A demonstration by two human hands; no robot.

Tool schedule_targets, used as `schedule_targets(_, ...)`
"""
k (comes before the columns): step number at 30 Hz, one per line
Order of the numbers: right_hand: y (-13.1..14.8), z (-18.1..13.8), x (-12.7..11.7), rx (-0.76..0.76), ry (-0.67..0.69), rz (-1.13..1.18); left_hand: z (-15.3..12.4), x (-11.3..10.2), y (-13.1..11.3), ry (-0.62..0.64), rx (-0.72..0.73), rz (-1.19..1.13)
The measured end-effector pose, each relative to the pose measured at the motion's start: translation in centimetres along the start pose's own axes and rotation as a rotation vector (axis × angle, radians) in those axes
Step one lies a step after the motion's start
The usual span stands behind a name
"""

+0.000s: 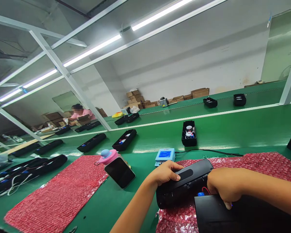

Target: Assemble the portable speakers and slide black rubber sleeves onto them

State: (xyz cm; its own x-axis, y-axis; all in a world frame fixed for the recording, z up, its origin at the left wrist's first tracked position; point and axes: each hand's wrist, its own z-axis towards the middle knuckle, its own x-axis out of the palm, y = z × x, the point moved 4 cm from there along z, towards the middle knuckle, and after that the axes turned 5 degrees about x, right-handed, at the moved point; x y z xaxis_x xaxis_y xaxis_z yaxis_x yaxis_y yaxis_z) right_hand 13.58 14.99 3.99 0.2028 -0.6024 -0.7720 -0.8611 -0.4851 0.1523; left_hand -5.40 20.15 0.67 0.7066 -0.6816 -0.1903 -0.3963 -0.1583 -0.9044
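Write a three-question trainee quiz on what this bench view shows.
1. True or false: the left hand rests on top of the black speaker housing.
2. What lies under the housing? A) red bubble wrap B) cardboard C) bare belt
3. Fill in: leaning on the pink bottle is a dark ____.

Key: 1 true. 2 A, the red bubble wrap. 3 phone. The right hand grips the housing's end, beside red wires.

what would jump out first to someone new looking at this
Near the bottom, the left hand and right hand grip a long black plastic speaker housing over a red bubble-wrap sheet. To the left, a dark phone leans against a pink bottle on the green conveyor table.
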Motion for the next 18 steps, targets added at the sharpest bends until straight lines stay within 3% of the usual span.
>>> schedule_targets(13, -0.1, 0.1, -0.1, -0.009, 0.014, 0.018, 0.1, -0.1, 0.1, -0.006, -0.003, -0.005)
schedule_targets(16, -0.4, -0.6, 0.8, -0.05, 0.008, 0.102, 0.0, -0.1, 0.1, -0.021, 0.002, 0.008)
schedule_targets(18, -0.2, -1.4, 2.0, -0.144, -0.071, 0.122, 0.0, -0.2, 0.2, -0.03, 0.004, 0.016)
